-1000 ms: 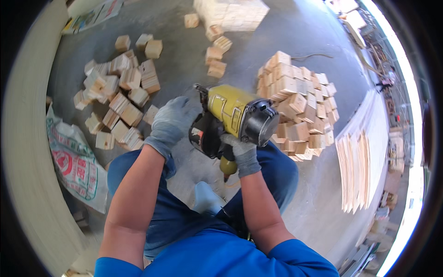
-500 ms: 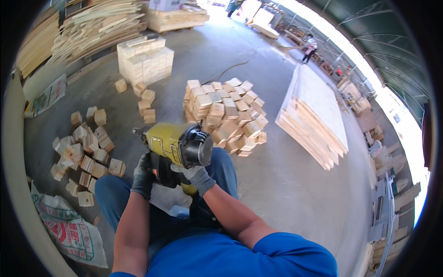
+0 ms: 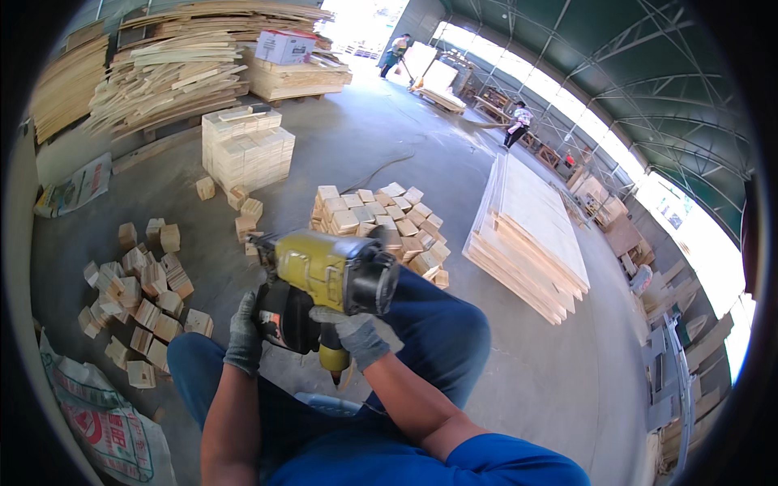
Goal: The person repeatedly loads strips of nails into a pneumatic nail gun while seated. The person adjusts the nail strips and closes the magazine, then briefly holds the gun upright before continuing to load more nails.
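A yellow and black nail gun (image 3: 320,263) is held up above my lap, its nose toward the left and its round black cap toward the right. My left hand (image 3: 245,328), in a grey glove, closes on the black round magazine (image 3: 285,316) on its underside. Wrapped around the handle is my gloved right hand (image 3: 356,336); the handle's yellow end pokes out below it. Just beyond the tool lies a heap of wooden blocks (image 3: 389,219), partly hidden by it. More loose blocks (image 3: 142,300) are scattered left of my left knee.
Ahead stands a neat block stack (image 3: 247,150). Plywood sheets (image 3: 539,227) lie piled to the right. A printed sack (image 3: 105,425) rests at lower left, and a thin hose (image 3: 385,170) crosses the floor. Two people, one by a bench (image 3: 519,121), are far off. Long boards (image 3: 170,77) fill the back left.
My view has tilted up, showing more of the roof. Both hands have shifted the nail gun slightly rightward, and my right knee has swung out to the right. The grip looks the same.
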`<state>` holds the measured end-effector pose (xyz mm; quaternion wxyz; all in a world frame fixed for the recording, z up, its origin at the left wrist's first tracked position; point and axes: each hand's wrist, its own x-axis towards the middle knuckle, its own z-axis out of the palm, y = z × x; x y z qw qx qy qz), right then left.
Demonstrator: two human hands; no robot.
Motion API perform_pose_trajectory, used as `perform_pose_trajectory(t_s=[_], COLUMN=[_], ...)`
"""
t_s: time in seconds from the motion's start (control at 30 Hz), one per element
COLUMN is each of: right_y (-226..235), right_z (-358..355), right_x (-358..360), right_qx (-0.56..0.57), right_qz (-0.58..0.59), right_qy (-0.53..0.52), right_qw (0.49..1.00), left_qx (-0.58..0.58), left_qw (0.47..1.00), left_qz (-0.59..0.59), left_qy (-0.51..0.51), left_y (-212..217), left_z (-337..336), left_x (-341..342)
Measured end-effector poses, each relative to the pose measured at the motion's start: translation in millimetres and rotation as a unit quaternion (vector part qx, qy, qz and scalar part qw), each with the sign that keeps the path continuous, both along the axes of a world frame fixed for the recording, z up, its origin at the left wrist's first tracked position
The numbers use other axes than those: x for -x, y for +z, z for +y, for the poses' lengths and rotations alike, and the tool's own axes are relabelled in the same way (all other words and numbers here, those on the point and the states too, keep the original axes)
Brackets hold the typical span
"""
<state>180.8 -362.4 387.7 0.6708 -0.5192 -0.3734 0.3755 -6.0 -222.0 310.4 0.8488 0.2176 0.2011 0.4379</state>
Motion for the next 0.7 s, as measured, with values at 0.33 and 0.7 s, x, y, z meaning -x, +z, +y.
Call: perform_pose_trajectory(t_s=[0.33,0.7], right_y=[73,60], right_z=[-19,-20], right_x=[8,-101], right_qx=[-0.039,-0.196], right_qz=[0.158,0.278], right_qy=[-0.037,0.000], right_qw=[0.986,0.940], left_qx=[0.070,-0.079], left_qw=[0.997,0.928], left_qz=[0.013,0.063], left_qy=[-0.040,-0.359], left_y=[1,48], left_z=[-3,-81], left_x=[1,-29])
